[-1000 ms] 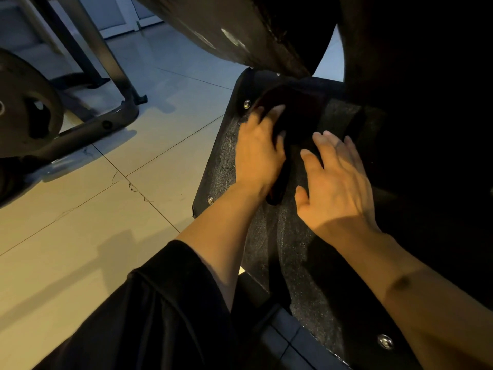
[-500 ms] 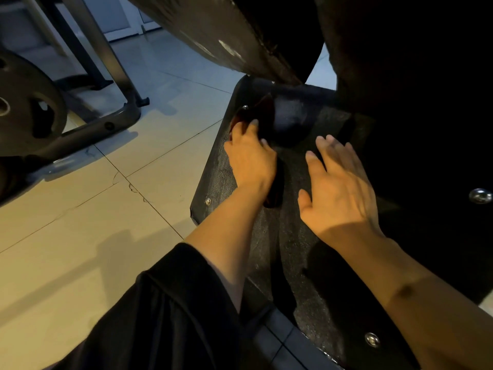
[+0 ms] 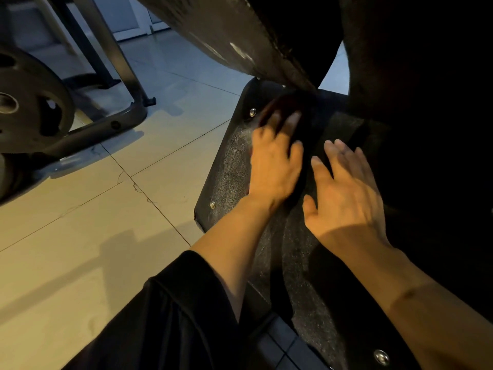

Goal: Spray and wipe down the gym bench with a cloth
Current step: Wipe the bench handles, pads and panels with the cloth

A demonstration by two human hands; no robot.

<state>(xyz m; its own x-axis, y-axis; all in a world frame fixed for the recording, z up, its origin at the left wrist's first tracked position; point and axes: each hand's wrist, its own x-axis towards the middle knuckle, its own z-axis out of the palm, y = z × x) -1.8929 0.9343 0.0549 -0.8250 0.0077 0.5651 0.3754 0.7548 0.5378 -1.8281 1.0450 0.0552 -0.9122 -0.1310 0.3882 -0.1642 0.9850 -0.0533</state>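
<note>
A black textured bench panel (image 3: 232,166) with metal rivets runs from lower right to centre. My left hand (image 3: 274,161) presses flat on a dark reddish cloth (image 3: 282,105) near the panel's far end; the cloth shows beyond my fingertips and below my palm. Beside it, my right hand (image 3: 346,193) lies flat and spread on the panel, holding nothing. A padded black bench part (image 3: 240,36) slants overhead just beyond the cloth. No spray bottle is in view.
Beige floor tiles (image 3: 93,236) spread to the left. A weight plate (image 3: 29,108) and a dark metal frame (image 3: 117,113) stand at the upper left. My black-clothed knee (image 3: 165,321) fills the bottom centre. The right side is in deep shadow.
My left hand slid the cloth toward the panel's left edge, then back up toward the far end. My right hand stayed flat in about the same spot.
</note>
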